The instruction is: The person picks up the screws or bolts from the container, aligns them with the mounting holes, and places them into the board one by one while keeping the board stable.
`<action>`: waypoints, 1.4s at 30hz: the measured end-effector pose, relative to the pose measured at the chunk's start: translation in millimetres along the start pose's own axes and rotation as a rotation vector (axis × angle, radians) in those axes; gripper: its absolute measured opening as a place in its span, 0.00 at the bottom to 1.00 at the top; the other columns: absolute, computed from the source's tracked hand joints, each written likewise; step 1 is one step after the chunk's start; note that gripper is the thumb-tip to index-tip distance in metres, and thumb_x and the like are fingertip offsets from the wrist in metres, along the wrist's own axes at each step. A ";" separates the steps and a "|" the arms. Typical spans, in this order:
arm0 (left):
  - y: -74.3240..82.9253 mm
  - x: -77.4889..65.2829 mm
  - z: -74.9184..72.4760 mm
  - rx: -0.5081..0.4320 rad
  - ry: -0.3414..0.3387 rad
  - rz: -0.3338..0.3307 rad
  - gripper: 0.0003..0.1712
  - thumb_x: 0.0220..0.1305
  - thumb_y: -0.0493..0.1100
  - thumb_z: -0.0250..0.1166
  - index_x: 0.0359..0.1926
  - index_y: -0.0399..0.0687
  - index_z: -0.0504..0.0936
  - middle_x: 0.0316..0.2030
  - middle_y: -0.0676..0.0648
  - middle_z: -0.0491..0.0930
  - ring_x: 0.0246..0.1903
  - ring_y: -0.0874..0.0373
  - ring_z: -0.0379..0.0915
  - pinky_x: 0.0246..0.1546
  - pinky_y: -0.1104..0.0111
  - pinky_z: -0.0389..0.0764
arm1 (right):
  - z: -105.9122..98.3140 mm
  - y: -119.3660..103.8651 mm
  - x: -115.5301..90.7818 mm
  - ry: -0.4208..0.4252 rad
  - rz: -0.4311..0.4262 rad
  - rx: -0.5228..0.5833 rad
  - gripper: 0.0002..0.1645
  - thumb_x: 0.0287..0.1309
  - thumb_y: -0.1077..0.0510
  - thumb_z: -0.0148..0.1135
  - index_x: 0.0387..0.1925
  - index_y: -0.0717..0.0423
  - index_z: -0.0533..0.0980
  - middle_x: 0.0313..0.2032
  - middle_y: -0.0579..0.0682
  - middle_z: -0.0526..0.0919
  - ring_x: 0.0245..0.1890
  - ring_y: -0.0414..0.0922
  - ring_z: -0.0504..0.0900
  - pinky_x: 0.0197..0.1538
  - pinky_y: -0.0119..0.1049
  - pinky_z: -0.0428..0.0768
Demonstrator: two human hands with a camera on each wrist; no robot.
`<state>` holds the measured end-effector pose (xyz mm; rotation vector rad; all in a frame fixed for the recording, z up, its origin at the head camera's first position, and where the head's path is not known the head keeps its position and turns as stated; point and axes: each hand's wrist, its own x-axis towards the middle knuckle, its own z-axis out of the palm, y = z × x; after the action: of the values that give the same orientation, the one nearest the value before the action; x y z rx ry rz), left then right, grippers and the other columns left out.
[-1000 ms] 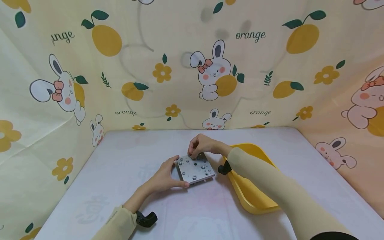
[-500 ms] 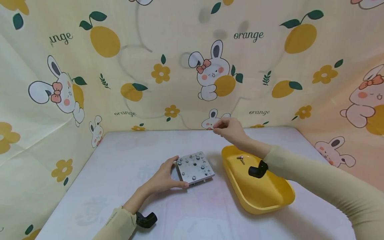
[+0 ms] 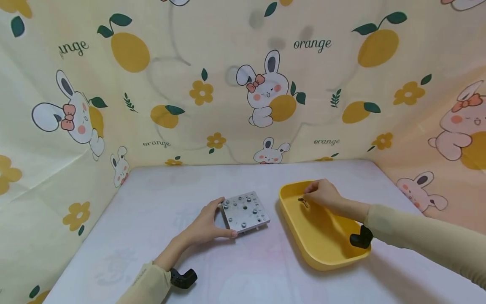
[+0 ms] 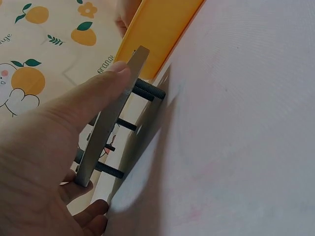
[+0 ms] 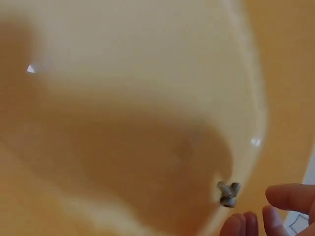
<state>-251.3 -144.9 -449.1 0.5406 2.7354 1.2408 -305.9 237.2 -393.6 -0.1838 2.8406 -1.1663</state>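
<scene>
My left hand (image 3: 204, 221) grips a square metal plate (image 3: 240, 215) by its left side, thumb at the near corner and fingers at the far one. Several bolts stand in the plate; their heads show on top, and in the left wrist view threaded shanks (image 4: 112, 170) stick out below, close over the table. My right hand (image 3: 323, 195) is inside the yellow tray (image 3: 322, 248), at its far end. There, a few small screws (image 5: 228, 194) lie together on the tray floor. Thumb and fingers are apart, right beside the screws, with nothing seen between them.
The tray stands on the white table (image 3: 178, 185), right of the plate, with raised walls all round. A patterned cloth (image 3: 228, 84) with rabbits and oranges hangs behind the table and along both sides.
My right hand has left the top of the plate, lifted back and right, and come down into the tray at the screws. The left hand and plate have stayed in place.
</scene>
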 end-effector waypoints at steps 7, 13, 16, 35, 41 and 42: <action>-1.0 -0.2 -0.6 0.005 -0.007 0.003 0.71 0.39 0.64 0.80 0.76 0.44 0.51 0.70 0.38 0.58 0.69 0.43 0.53 0.67 0.45 0.55 | 8.5 5.7 2.6 0.010 0.063 0.019 0.11 0.52 0.67 0.69 0.38 0.70 0.83 0.33 0.55 0.85 0.32 0.47 0.76 0.32 0.33 0.76; -0.6 0.2 -1.0 0.005 -0.006 0.003 0.71 0.38 0.65 0.80 0.76 0.44 0.51 0.70 0.38 0.59 0.68 0.43 0.53 0.67 0.45 0.56 | 16.9 10.1 5.1 -0.025 0.083 0.229 0.14 0.51 0.73 0.65 0.41 0.76 0.79 0.33 0.60 0.84 0.23 0.45 0.78 0.26 0.33 0.77; -0.3 -0.6 -1.3 0.002 -0.008 0.000 0.72 0.38 0.66 0.80 0.76 0.43 0.51 0.69 0.38 0.59 0.68 0.43 0.54 0.66 0.45 0.56 | 19.2 11.1 7.5 -0.047 0.114 0.348 0.15 0.53 0.74 0.63 0.43 0.79 0.77 0.34 0.62 0.84 0.25 0.44 0.80 0.29 0.34 0.81; -2.7 -1.4 0.3 -0.005 -0.007 0.003 0.71 0.38 0.67 0.79 0.76 0.44 0.51 0.69 0.38 0.60 0.68 0.42 0.53 0.66 0.44 0.56 | 41.6 9.2 12.2 -0.054 0.128 0.408 0.19 0.45 0.69 0.77 0.39 0.74 0.79 0.29 0.53 0.86 0.27 0.40 0.83 0.33 0.32 0.83; -0.4 -1.9 -0.4 -0.003 -0.006 0.006 0.71 0.39 0.66 0.79 0.76 0.44 0.51 0.69 0.38 0.60 0.68 0.42 0.53 0.66 0.44 0.56 | 41.6 11.8 16.7 -0.089 0.097 0.390 0.16 0.47 0.70 0.75 0.39 0.74 0.79 0.29 0.55 0.86 0.28 0.42 0.84 0.33 0.32 0.83; 0.1 -2.0 -0.7 -0.001 -0.004 0.005 0.71 0.39 0.66 0.80 0.76 0.44 0.51 0.69 0.38 0.60 0.68 0.42 0.53 0.66 0.44 0.56 | 41.0 12.1 17.3 -0.100 0.078 0.380 0.17 0.47 0.70 0.75 0.39 0.74 0.79 0.30 0.56 0.86 0.28 0.42 0.84 0.33 0.32 0.83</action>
<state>-249.5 -146.0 -448.7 0.5502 2.7310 1.2412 -319.8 215.0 -431.5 -0.1046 2.4591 -1.5961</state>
